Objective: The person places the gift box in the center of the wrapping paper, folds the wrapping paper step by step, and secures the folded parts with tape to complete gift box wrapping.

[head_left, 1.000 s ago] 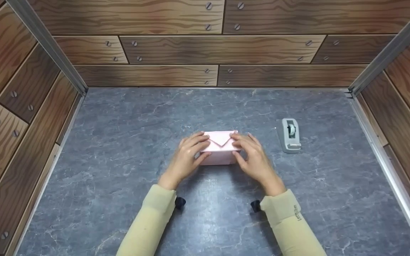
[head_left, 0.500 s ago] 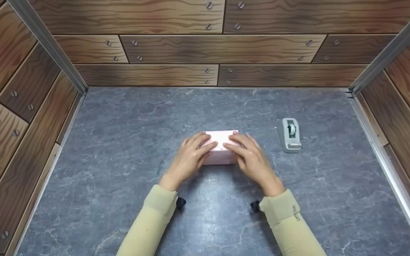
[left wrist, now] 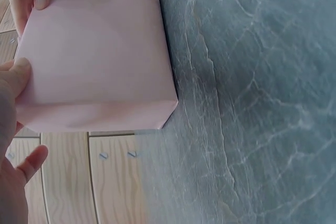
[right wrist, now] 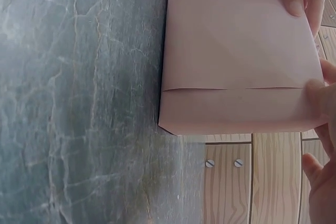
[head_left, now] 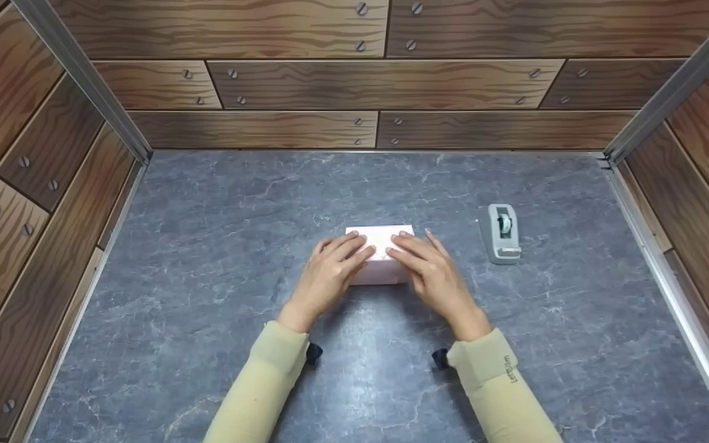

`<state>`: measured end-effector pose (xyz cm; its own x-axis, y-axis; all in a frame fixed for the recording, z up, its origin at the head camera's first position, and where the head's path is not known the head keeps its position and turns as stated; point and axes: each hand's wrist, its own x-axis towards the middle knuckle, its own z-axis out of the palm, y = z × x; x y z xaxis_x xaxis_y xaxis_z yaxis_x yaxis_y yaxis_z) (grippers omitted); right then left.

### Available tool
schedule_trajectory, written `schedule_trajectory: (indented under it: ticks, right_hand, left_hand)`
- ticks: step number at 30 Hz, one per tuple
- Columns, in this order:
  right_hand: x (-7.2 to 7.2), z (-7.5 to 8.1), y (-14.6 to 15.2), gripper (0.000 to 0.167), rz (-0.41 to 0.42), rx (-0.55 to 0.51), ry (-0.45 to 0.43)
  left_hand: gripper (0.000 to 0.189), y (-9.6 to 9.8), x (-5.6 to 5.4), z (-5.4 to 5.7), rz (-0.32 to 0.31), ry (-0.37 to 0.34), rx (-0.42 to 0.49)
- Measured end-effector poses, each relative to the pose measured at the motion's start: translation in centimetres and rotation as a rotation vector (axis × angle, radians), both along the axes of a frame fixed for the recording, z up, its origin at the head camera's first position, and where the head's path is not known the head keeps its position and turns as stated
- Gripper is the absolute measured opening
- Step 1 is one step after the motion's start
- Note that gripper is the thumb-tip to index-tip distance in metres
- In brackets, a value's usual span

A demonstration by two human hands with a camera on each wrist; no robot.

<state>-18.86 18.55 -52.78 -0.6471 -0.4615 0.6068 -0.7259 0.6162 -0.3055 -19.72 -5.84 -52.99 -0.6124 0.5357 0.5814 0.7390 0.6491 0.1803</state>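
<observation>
A box wrapped in pink paper (head_left: 379, 271) stands on the grey marbled table in the head view, with both hands over its upper edges. My left hand (head_left: 328, 264) holds its left side, with the fingertips on the top and the thumb (left wrist: 20, 74) on the front face near the upper edge. On the other side, my right hand (head_left: 431, 264) mirrors this, its thumb (right wrist: 315, 95) at the front. The fingers cover much of the folded flap on top. A paper seam runs along the front face in the right wrist view.
A grey tape dispenser (head_left: 502, 234) with a roll of tape stands to the right of the box. Wood-patterned walls (head_left: 385, 86) enclose the table (head_left: 237, 203) at the back and both sides.
Both hands' index fingers have moved inward over the box top, onto the pointed flap, which now lies flatter. The thumbs have slipped from the head view. The box stays in place.
</observation>
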Motion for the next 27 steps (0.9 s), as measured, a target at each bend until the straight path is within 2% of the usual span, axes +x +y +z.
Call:
schedule_trajectory:
  ticks: [7,14,19,27]
  right_hand:
    - [0.12,-0.02,-0.09,0.048,-0.014,-0.008,0.003]
    - [-0.04,-0.32,-0.23,0.048,-0.017,-0.031,0.033]
    - [-0.06,-0.45,-0.24,0.047,-0.022,-0.04,0.023]
    - [-0.03,-0.47,-0.37,0.042,-0.005,-0.056,0.042]
  left_hand:
    - [0.028,0.29,0.06,-0.07,0.001,0.012,0.051]
    - [0.038,-0.07,-0.1,-0.17,-0.029,-0.053,0.169]
    - [0.04,-0.49,-0.43,-0.05,-0.035,-0.084,0.137]
    - [0.035,-0.69,-0.67,-0.1,-0.055,-0.076,0.082]
